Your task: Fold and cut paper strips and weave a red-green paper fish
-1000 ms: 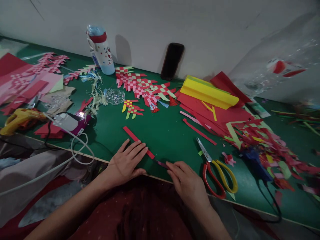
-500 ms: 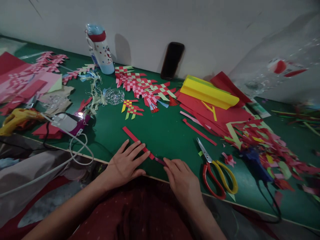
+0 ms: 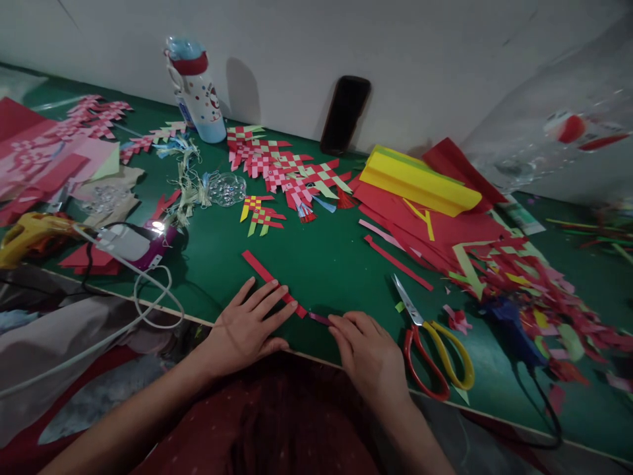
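Observation:
My left hand (image 3: pixel 250 323) lies flat with its fingers spread, pressing a red paper strip (image 3: pixel 260 266) onto the green table. The strip runs diagonally under the fingertips, and its lower end shows just past them. A slim purple object (image 3: pixel 320 319) is pinched between thumb and fingers of my right hand (image 3: pixel 368 346). Its tip points at the strip's lower end, with a small gap between them; its kind is too small to make out. To the right of that hand lie scissors (image 3: pixel 415 316) with one red and one yellow handle, blades slightly apart.
Woven paper fish (image 3: pixel 264 218) and a bottle (image 3: pixel 198 92) stand or lie toward the wall, where a phone (image 3: pixel 345 113) leans. Red sheets (image 3: pixel 395 218) under yellow paper (image 3: pixel 418 181) and paper scraps (image 3: pixel 534 284) cover the right. A glue gun (image 3: pixel 39 231) and white cable (image 3: pixel 171 290) lie left.
My right hand has shifted a little to the right with the purple object, away from the strip's end. My left hand stays in place. The view has tilted slightly.

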`<state>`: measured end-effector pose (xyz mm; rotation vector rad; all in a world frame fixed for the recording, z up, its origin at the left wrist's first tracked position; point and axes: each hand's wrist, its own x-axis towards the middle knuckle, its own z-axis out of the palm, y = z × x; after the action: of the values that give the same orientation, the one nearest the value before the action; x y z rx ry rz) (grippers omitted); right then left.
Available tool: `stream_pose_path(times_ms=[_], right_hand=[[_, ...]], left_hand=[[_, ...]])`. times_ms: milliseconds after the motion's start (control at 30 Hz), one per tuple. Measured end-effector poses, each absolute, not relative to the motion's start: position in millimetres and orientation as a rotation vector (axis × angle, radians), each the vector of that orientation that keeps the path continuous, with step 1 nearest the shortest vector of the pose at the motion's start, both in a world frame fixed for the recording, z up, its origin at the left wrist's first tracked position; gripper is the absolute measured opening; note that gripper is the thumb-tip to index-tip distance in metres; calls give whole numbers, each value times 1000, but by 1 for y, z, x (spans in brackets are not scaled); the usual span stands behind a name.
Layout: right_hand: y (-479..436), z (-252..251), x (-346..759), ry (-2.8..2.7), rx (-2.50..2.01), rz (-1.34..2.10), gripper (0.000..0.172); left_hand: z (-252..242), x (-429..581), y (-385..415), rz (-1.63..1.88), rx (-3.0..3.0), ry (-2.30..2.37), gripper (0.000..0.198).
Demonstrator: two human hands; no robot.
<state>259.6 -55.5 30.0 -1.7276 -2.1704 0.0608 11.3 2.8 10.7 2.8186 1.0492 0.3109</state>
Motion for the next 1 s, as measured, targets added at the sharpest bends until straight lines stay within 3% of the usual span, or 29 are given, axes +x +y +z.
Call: stream_pose_path(times_ms=[1000], right_hand=[[-41,28,262,-2166,-1673,101,21]], left_hand=[[9,11,3,279,2887,1021,68]])
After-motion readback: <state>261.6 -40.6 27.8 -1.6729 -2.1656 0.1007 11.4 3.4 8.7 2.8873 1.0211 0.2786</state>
